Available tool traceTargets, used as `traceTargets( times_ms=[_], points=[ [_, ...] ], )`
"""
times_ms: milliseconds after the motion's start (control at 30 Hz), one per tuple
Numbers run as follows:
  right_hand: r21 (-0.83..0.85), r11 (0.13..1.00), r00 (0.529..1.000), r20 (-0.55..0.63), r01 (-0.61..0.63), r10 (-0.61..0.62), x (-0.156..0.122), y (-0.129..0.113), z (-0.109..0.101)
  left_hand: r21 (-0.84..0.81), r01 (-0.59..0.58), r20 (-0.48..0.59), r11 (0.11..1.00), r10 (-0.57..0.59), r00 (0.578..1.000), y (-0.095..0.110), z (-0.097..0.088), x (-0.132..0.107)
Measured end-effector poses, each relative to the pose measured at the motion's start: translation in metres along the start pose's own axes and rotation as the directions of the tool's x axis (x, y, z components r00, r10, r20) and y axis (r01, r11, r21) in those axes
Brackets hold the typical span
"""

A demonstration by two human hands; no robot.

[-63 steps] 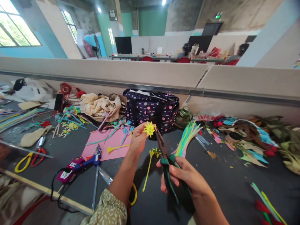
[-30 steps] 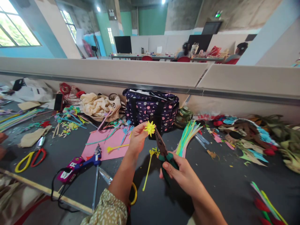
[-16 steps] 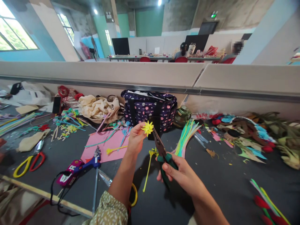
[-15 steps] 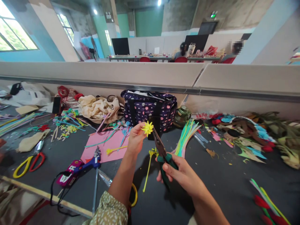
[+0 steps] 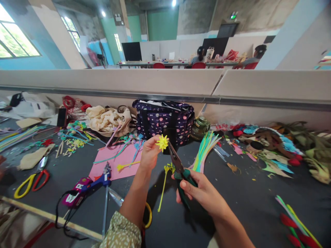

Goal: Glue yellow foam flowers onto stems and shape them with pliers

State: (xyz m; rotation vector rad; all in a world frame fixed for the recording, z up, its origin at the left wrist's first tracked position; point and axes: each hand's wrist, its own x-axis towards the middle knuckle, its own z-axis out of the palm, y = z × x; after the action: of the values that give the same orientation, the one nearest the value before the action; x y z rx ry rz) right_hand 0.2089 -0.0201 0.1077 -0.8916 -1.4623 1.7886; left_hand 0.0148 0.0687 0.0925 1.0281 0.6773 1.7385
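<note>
My left hand [image 5: 149, 153] is raised over the dark table [image 5: 232, 199] and pinches a small spiky yellow pipe-cleaner flower [image 5: 162, 142] between fingertips. My right hand [image 5: 201, 193] is wrapped round the green handles of long-nose pliers [image 5: 178, 167], whose closed jaws point up at the flower's right side. Below the flower a yellow pipe-cleaner stem [image 5: 163, 186] lies on the table, and a fan of green and pink pipe cleaners [image 5: 205, 150] lies just to the right of the pliers.
A dotted dark bag [image 5: 165, 120] stands behind the hands, next to a beige cloth bag [image 5: 108, 119]. A pink sheet [image 5: 117, 162], a blue glue gun [image 5: 88, 184] and yellow and red scissors [image 5: 28, 179] lie left. Paper flowers and leaves [image 5: 271, 144] fill the right. People sit at far desks.
The pliers' handles have been squeezed together since two seconds ago, and the right hand has slid up them. The flower stays held in the left hand; the view has shifted slightly.
</note>
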Motion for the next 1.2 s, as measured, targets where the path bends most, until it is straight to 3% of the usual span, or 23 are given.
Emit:
traceTargets(
  times_ms=[367, 600, 867, 1200],
  points=[
    [-0.262, 0.965, 0.994, -0.100, 0.026, -0.054, 0.002, -0.006, 0.005, 0.159, -0.183, 0.071, 0.970, 0.173, 0.982, 0.011, -0.003, 0.003],
    [-0.001, 1.000, 0.999, 0.023, 0.023, -0.023, -0.002, -0.007, -0.007, 0.125, -0.124, 0.047, 0.984, 0.119, 0.992, 0.005, -0.006, 0.006],
    [0.280, 0.959, 0.994, 0.111, -0.047, 0.016, 0.000, 0.000, -0.006, 0.023, 0.003, 0.023, 1.000, -0.004, 1.000, -0.001, -0.002, 0.003],
    [0.445, 0.888, 0.980, 0.198, -0.114, 0.026, 0.003, 0.006, -0.003, 0.010, 0.021, -0.004, 1.000, -0.021, 1.000, -0.002, -0.004, 0.003]
  ],
)
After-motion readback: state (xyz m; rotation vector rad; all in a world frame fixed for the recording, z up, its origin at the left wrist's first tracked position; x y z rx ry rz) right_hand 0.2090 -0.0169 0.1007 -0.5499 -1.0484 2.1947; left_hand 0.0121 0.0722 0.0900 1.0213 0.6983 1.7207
